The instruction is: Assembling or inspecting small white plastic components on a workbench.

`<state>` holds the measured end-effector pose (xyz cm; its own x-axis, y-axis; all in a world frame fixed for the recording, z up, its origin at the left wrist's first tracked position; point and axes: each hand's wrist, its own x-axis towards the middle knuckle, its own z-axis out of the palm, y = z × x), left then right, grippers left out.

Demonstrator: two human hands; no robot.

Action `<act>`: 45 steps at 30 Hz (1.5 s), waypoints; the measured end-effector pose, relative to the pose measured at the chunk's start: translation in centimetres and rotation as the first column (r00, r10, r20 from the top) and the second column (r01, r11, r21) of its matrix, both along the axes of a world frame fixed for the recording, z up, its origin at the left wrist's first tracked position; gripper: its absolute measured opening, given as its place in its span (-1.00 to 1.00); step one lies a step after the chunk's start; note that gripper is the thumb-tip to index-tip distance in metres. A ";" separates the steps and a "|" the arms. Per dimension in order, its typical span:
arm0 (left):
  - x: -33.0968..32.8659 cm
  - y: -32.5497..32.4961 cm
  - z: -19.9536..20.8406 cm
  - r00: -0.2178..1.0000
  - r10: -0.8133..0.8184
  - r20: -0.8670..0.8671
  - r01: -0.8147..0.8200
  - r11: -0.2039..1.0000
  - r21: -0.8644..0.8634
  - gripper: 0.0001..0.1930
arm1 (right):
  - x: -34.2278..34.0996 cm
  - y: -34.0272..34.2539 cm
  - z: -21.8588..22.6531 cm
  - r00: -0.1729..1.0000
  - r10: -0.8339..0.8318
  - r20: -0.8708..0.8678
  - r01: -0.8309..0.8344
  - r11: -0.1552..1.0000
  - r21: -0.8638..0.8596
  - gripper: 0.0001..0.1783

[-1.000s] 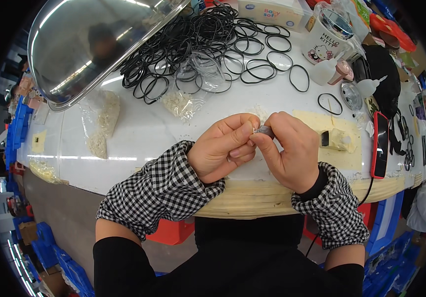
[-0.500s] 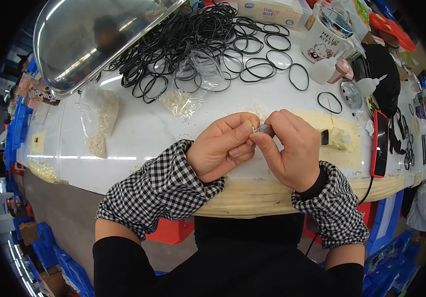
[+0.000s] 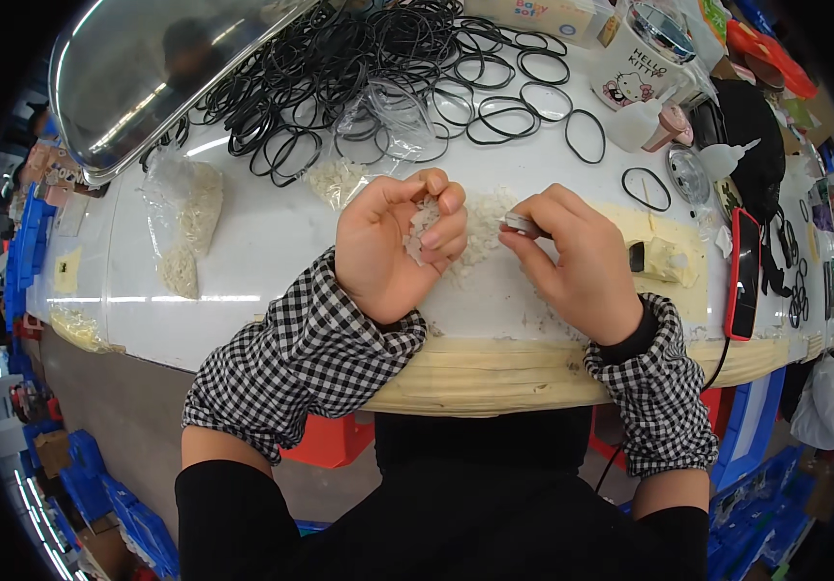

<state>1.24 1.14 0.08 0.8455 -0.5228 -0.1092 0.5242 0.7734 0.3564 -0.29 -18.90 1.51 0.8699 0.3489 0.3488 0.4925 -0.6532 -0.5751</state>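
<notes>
My left hand [image 3: 383, 254] is cupped with its fingers curled in, and a few small off-white pieces [image 3: 422, 225] lie in its palm. Between thumb and fingers, my right hand [image 3: 582, 263] pinches a small grey metallic piece [image 3: 524, 226], whose exact kind is mostly hidden by the fingers. In the space between the hands, a loose pile of small off-white pieces [image 3: 483, 232] lies on the white table [image 3: 272, 261].
Black rubber rings [image 3: 339, 73] heap at the back, by a shiny metal basin [image 3: 160, 87]. Bags of off-white pieces [image 3: 194, 218] stand left. A white cup [image 3: 635, 73], a red-cased phone [image 3: 744, 276] and a taped block [image 3: 664, 259] are right. Yellowish tape [image 3: 494, 378] covers the near edge.
My hands have moved apart. My left hand has shifted left and turned palm inward, showing the pieces in it; the pile between the hands is now visible. The right still pinches the grey piece.
</notes>
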 end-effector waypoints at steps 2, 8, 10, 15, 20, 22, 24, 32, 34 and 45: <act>0.2 0.1 -0.1 1.000 0.017 -0.020 -0.016 1.000 0.012 -0.85 | -0.1 0.1 -0.4 1.000 0.020 -0.012 -0.021 0.997 -0.070 -0.84; 0.2 0.2 0.2 0.997 0.057 -0.044 -0.050 0.988 0.144 -0.86 | 0.2 0.7 -1.2 0.998 0.053 -0.013 -0.054 0.992 -0.115 -0.85; 0.2 0.0 0.2 0.998 0.053 -0.031 -0.046 0.980 0.195 -0.86 | 0.2 0.7 -1.2 0.999 0.041 -0.028 -0.044 0.992 -0.121 -0.85; 0.0 -0.4 0.5 0.999 0.016 0.027 -0.025 0.933 0.358 -0.81 | 0.5 0.6 -0.6 1.000 0.006 -0.014 -0.006 0.999 0.052 -0.86; -0.8 -0.9 0.5 0.980 -0.196 0.030 0.164 0.884 0.439 -0.76 | 0.4 0.8 0.6 1.000 0.025 0.008 -0.026 0.946 0.324 -0.85; -0.8 -0.8 0.0 0.969 -0.237 0.066 0.192 0.897 0.398 -0.80 | 0.3 0.8 1.2 0.999 0.048 0.022 -0.053 0.940 0.337 -0.85; -0.8 -0.5 0.0 0.969 -0.239 0.066 0.200 0.911 0.361 -0.82 | 0.1 0.8 1.5 0.997 0.077 0.010 -0.076 0.929 0.362 -0.85; -0.7 -0.2 0.4 0.952 -0.292 0.089 0.259 0.926 0.273 -0.82 | 0.2 0.1 1.1 0.983 0.184 0.004 -0.164 0.865 0.474 -0.80; -0.8 -0.3 0.3 0.952 -0.287 0.110 0.253 0.936 0.246 -0.82 | 0.1 0.1 1.2 0.982 0.190 -0.008 -0.163 0.860 0.484 -0.79; -0.9 -0.6 0.0 0.966 -0.230 0.119 0.198 0.952 0.234 -0.84 | -0.5 0.8 1.5 0.990 0.094 0.101 -0.130 0.889 0.440 -0.80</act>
